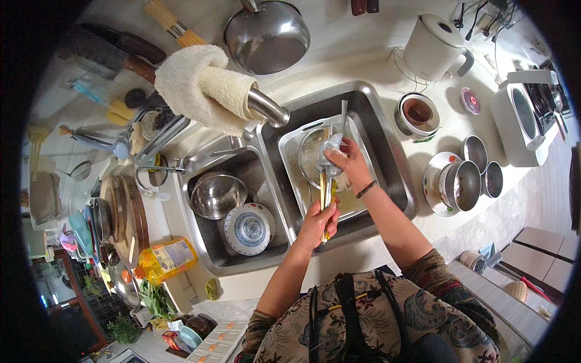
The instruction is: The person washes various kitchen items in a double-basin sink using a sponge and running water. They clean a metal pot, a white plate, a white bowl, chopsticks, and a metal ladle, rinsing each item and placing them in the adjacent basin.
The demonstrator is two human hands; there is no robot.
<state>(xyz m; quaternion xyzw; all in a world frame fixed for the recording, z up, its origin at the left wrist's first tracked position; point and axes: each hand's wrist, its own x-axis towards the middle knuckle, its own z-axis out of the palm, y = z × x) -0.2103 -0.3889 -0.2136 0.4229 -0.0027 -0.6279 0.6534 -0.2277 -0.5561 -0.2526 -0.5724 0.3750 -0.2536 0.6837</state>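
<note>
My left hand grips a bundle of chopsticks and other utensils over the near side of the right sink basin. Just beyond it, my right hand holds a silvery mesh scrubbing cloth against the far part of that bundle. A flat metal handle sticks up past the cloth. Below both hands, a pale rectangular tub with cloudy yellowish water stands in the basin. A round bowl or strainer lies in it, partly hidden by my right hand and the cloth.
The left basin holds a steel bowl and patterned dishes. A towel-wrapped faucet hangs over the divider. Stacked bowls and a white kettle stand right. At left are an orange liquid bottle and round wooden boards.
</note>
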